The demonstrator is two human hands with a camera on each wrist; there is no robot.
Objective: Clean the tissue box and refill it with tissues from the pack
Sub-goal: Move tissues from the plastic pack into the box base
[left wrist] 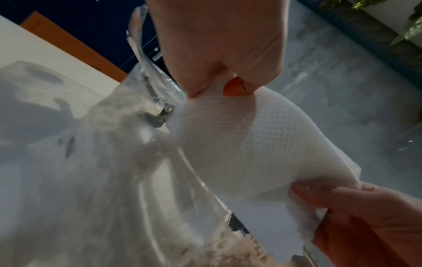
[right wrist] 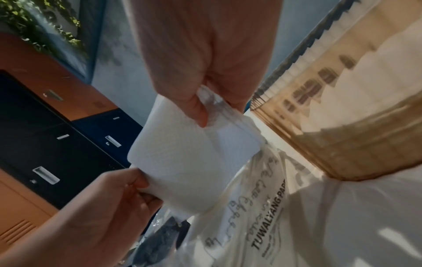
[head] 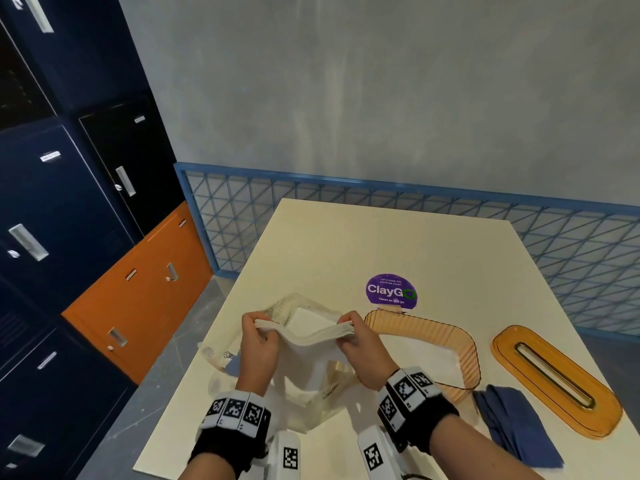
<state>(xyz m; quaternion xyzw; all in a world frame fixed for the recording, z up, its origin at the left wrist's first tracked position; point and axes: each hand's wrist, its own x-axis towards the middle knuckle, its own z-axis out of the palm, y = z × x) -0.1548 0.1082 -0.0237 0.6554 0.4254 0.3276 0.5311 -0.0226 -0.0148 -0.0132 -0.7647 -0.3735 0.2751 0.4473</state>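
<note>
We wear a black band on each wrist, and our forearms are bare, with no sleeves. Around the left wrist band (head: 232,415) runs a row of white tiles printed with black square coded markers; the right wrist band (head: 412,393) carries the same. Below each wrist a white block (head: 290,457) juts out, bearing another such marker. Our left hand (head: 258,348) and right hand (head: 363,355) are ungloved.

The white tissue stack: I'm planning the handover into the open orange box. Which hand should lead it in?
Right hand, probably. Both hands grip the white tissue stack, left hand too, but the translucent orange tissue box sits immediately on the right hand's side.
</note>
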